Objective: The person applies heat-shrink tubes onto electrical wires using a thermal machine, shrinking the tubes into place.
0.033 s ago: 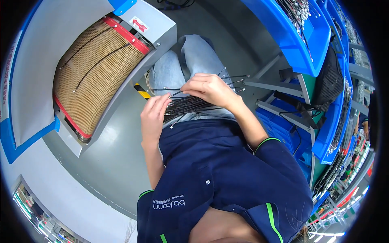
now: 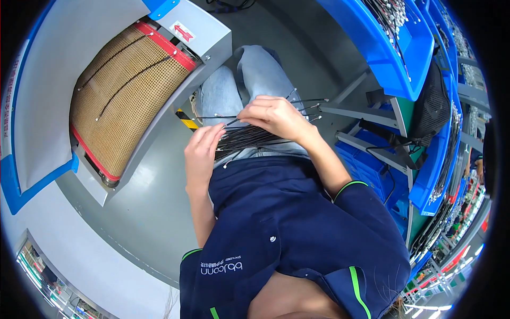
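A thin black cable (image 2: pixel 230 122) is pinched between my two hands above my lap. My left hand (image 2: pixel 202 151) is closed, with its fingertips at the cable's end. My right hand (image 2: pixel 273 117) has its thumb and fingers pressed together farther along the cable, hiding part of it. Beneath both hands, a bundle of black cables (image 2: pixel 247 139) with small white connectors lies across my thighs. Several cable ends stick out to the right past my right hand, and a white connector (image 2: pixel 225 166) shows below the bundle near my left hand.
At the left, a tan mesh conveyor belt (image 2: pixel 127 90) with red edges carries two black cables (image 2: pixel 139 73), inside a grey machine housing (image 2: pixel 207 34). A blue bin (image 2: pixel 417 58) of cables sits upper right, above a metal-framed rack (image 2: pixel 366 114). A black mesh bag (image 2: pixel 436 106) hangs there.
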A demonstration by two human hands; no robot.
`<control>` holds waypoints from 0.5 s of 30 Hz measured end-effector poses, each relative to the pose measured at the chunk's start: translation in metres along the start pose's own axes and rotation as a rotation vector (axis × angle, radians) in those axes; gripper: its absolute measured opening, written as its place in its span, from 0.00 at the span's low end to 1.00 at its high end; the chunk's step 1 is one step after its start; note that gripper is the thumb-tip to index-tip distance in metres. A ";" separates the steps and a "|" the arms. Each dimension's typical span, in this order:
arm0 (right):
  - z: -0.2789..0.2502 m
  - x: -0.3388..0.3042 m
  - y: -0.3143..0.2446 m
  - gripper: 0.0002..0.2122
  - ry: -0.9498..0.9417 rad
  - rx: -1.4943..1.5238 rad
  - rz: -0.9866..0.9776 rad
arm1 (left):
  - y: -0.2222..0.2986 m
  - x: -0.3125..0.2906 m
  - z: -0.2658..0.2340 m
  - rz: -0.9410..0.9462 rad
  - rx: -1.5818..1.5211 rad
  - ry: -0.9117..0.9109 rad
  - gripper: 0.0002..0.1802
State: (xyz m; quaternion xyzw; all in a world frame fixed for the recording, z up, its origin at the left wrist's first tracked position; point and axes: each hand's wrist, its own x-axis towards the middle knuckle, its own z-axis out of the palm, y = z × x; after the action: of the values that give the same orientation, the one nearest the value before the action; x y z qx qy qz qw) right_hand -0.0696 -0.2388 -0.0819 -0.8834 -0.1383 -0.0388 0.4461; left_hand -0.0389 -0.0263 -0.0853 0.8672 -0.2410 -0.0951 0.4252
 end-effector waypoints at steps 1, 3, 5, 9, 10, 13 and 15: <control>0.003 0.000 0.000 0.06 0.028 0.007 -0.009 | -0.002 -0.001 0.000 -0.060 -0.063 -0.010 0.09; 0.005 0.001 -0.001 0.06 0.053 0.012 -0.018 | -0.002 -0.001 0.002 -0.120 -0.130 -0.018 0.09; 0.008 0.005 -0.009 0.06 -0.016 0.007 -0.077 | 0.003 0.000 0.004 -0.131 -0.197 0.019 0.07; 0.018 0.008 -0.005 0.06 0.047 0.094 -0.076 | 0.006 0.003 0.001 -0.186 -0.258 0.025 0.08; 0.018 0.009 -0.005 0.06 0.048 0.094 -0.077 | 0.005 0.005 0.001 -0.173 -0.244 0.032 0.08; 0.020 0.007 -0.005 0.06 -0.001 0.145 0.099 | -0.001 0.003 0.001 -0.078 -0.156 0.068 0.07; 0.019 0.007 -0.002 0.05 0.012 0.167 0.038 | -0.004 0.003 0.004 0.008 -0.087 0.094 0.07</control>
State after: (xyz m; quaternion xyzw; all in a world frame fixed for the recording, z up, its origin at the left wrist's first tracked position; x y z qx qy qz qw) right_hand -0.0640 -0.2212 -0.0901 -0.8453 -0.1217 -0.0239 0.5197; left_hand -0.0369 -0.0286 -0.0908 0.8504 -0.2200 -0.0630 0.4738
